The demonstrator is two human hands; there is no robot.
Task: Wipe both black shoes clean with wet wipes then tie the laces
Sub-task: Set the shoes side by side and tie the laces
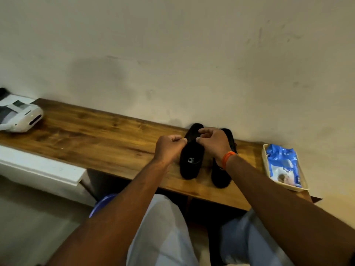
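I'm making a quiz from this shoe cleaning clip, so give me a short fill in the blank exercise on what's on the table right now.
1. Both hands, left hand and right hand, work at the ____ of the two black shoes.
2. The blue wipes pack lies in a ____.
3. The right wrist wears an ____ band.
4. The shoes stand on a ____ table.

Missing words: left; tray; orange; wooden

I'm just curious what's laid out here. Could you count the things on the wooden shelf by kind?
Black shoes: 2, the left shoe and the right shoe
Wet wipes pack: 1
Cream tray under the pack: 1
White device at the left end: 1
Total: 5
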